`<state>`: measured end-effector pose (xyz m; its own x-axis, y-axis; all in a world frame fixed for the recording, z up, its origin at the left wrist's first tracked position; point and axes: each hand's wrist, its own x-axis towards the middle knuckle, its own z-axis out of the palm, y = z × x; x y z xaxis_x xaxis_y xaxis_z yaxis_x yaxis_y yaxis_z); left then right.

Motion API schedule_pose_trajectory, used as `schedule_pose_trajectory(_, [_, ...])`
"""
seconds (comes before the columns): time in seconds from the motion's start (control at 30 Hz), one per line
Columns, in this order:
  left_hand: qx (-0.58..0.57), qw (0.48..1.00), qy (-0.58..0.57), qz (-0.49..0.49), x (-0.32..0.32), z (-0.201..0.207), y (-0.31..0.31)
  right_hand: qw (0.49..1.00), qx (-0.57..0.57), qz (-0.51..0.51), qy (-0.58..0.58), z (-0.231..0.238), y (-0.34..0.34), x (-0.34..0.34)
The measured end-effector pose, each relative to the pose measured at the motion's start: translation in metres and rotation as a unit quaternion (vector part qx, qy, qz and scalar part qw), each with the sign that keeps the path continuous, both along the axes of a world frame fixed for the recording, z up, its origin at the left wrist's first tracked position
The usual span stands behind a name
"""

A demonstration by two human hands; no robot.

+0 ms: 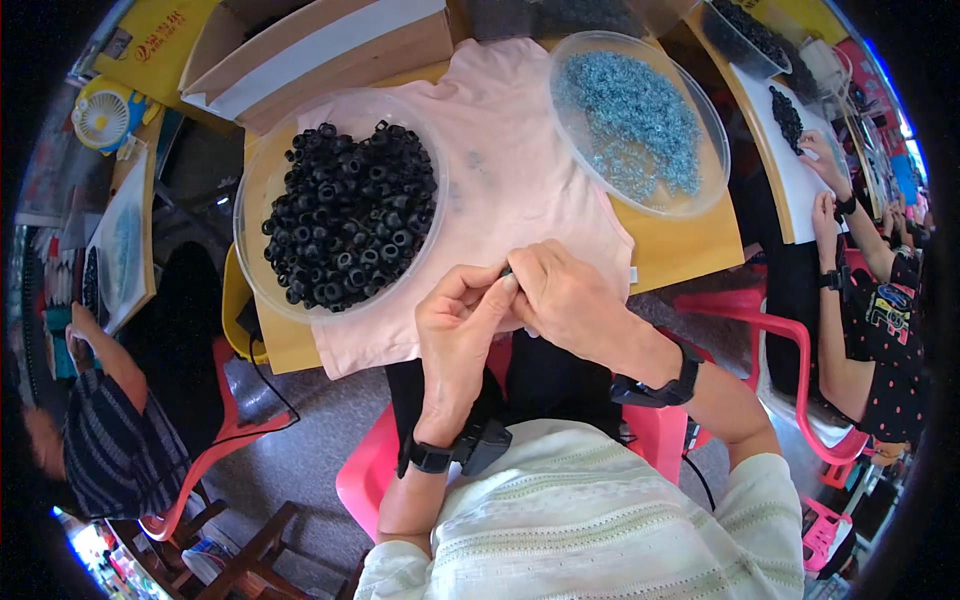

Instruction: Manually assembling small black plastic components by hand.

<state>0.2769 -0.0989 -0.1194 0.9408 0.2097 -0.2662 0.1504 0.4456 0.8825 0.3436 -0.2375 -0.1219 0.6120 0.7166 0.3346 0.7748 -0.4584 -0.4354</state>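
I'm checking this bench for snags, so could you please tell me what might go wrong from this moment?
1. The small black part is pinched between left hand and right hand right at the table edge; if dropped, it would likely fall to the floor.
2. The dish of black rings overhangs the table's left edge and might tip if bumped.
3. The pink cloth under both dishes could drag them if pulled.

We see the cloth point(520, 190) on the table point(690, 250), bowl of rings point(340, 215) left, bowl of washers point(637, 120) right, cardboard box point(320, 50) behind.
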Motion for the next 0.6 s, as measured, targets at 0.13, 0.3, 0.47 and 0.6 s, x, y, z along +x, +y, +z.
schedule_pose_trajectory(0.13, [0.006, 1.0, 0.011, -0.009, -0.001, -0.005, 0.004, 1.0, 0.012, 0.014, 0.0, -0.005, 0.001, 0.003])
schedule_pose_trajectory(0.3, [-0.033, 0.999, 0.036, 0.009, -0.006, 0.0, 0.001, 1.0, 0.007, 0.018, 0.004, 0.007, 0.002, 0.007])
schedule_pose_trajectory(0.47, [-0.101, 0.994, -0.033, 0.028, -0.013, -0.004, 0.001, 0.987, 0.114, 0.005, 0.117, 0.021, 0.003, 0.0])
schedule_pose_trajectory(0.6, [-0.19, 0.978, -0.077, 0.037, -0.013, -0.001, -0.002, 0.957, 0.15, -0.028, 0.245, 0.032, 0.003, -0.005])
